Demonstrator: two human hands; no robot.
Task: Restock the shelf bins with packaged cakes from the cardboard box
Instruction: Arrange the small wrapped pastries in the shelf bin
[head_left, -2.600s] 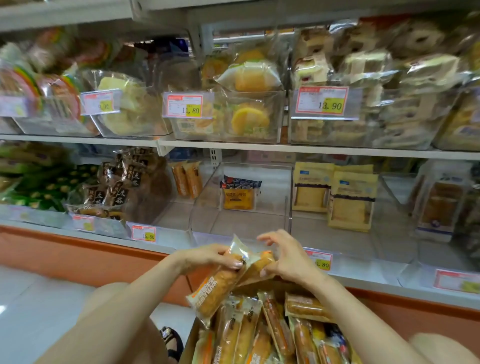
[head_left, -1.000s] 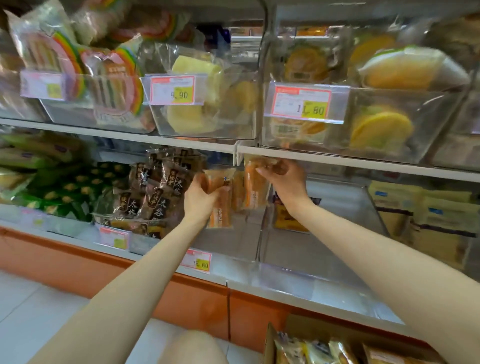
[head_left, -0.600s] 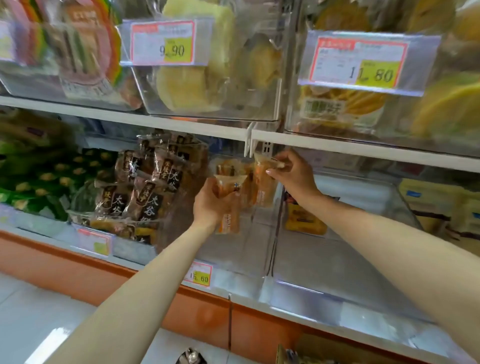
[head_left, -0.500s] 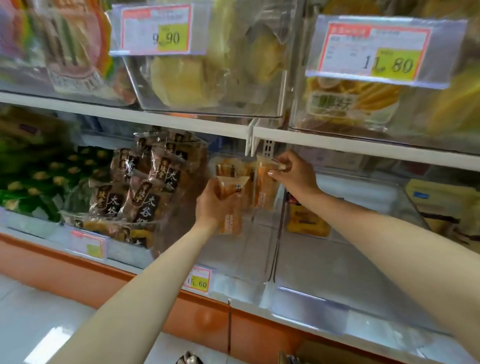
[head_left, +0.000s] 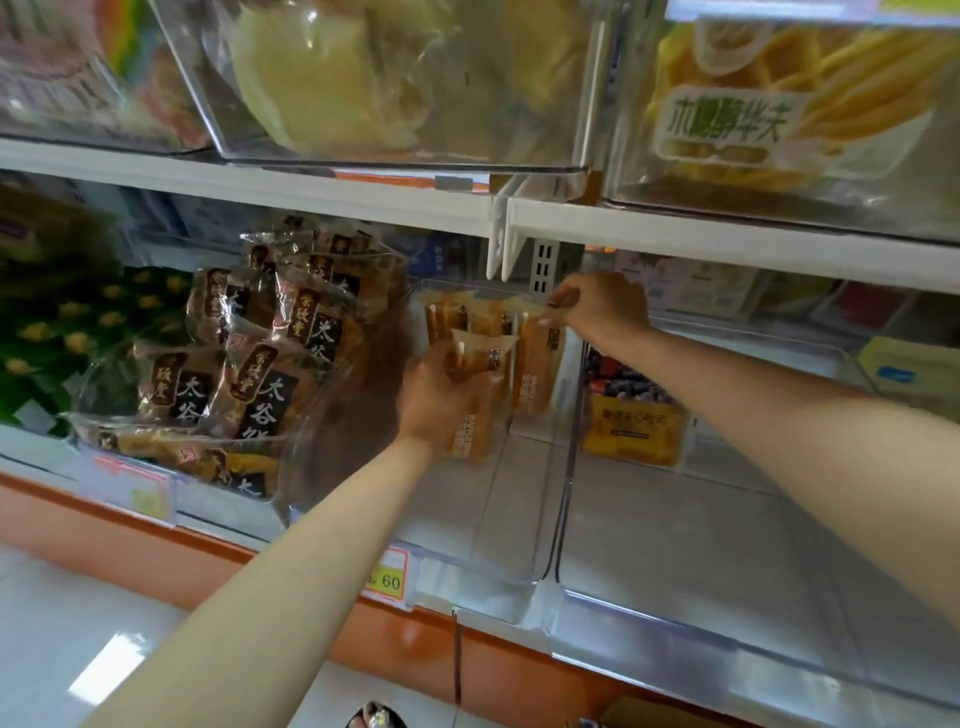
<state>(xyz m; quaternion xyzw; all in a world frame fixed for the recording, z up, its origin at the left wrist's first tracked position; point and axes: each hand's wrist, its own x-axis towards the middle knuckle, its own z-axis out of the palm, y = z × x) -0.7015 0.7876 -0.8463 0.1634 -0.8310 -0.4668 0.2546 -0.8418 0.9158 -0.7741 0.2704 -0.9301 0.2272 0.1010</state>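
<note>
1. Item A: the orange-brown packaged cake in a clear plastic wrapper (head_left: 475, 410) is inside the clear plastic shelf bin (head_left: 563, 467) on the lower shelf. Its long axis is near vertical, with the sealed fin at the top. Contact between its lower end and the bin floor cannot be confirmed.
2. Grip on item A: the left hand (head_left: 434, 395) has its fingers curled round the upper half of the pack. The grip approaches from the left, so the pack lies to the right of the palm.
3. Item B: the second packaged cake of the same kind (head_left: 535, 364) is upright, just to the right of item A and behind it, near the right wall of the bin. The right hand (head_left: 602, 312) pinches its top seal from above and to the right.
4. Behind both items, the rear row of like packs (head_left: 447, 317) stands upright at the back of the bin.
5. Governing relation: both long axes match the rear row, so no rotation appears necessary. Item A is the pack nearer the front of the bin. It probably needs only a short push rearward before the grip releases it. The left hand is lower and nearer the front. The right hand is higher and deeper.
6. Clearance: the white upper shelf edge (head_left: 727, 239) runs close above the right hand. Withdrawal of that hand should probably be forward and not upward.
7. Neighbours: dark brown packs with pale characters (head_left: 260, 374) fill the bin to the left. A yellow pack (head_left: 631, 431) stands in the bin to the right.
</note>
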